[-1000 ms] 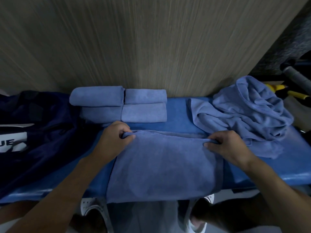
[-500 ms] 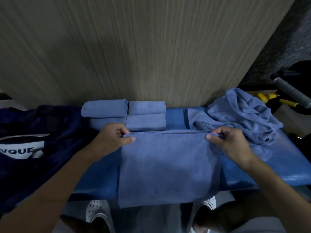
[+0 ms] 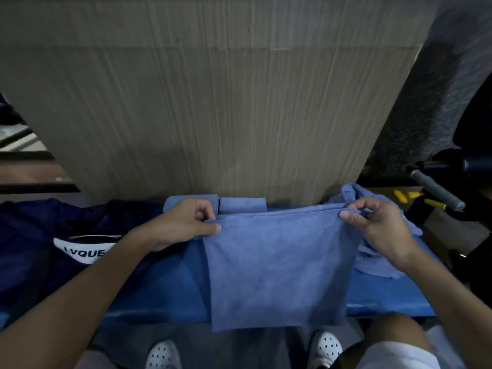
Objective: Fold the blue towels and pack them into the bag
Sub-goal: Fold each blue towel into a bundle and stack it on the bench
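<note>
We hold the doubled blue terry towel (image 3: pixel 277 270) by its top corners, our left grip (image 3: pixel 183 222) pinching the left one and our right grip (image 3: pixel 378 227) the right; its lower hem hangs past the near edge of the blue padded counter (image 3: pixel 159 283). Folded blue towel rolls (image 3: pixel 241 205) line the far edge. A rumpled blue towel heap (image 3: pixel 372 265) crowds the right end, the dark navy bag (image 3: pixel 40 235) the left. A grained wood panel (image 3: pixel 213 102) rises behind.
</note>
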`<state>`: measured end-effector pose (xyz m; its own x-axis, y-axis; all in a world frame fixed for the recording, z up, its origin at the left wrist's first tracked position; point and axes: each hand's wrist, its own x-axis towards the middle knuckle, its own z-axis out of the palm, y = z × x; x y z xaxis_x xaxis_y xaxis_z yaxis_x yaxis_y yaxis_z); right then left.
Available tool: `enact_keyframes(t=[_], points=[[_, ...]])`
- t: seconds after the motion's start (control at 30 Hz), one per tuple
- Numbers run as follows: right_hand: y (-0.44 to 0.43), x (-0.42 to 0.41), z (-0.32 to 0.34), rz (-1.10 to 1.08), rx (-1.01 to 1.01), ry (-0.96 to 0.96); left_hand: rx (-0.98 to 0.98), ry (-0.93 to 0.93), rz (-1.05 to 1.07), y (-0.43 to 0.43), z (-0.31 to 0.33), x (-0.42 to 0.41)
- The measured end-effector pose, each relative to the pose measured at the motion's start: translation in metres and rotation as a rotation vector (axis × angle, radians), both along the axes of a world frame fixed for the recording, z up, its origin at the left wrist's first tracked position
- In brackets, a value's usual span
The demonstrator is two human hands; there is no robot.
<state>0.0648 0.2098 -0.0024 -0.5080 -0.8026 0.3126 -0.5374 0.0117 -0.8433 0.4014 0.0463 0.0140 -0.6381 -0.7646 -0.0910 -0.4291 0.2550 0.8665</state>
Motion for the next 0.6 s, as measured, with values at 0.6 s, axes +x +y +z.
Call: enact_keyframes(t=[0.6], points=[[0.022, 0.0, 0.048, -0.007, -0.084, -0.001, -0.216, 0.447, 0.122, 0.029, 0.06, 0.003]])
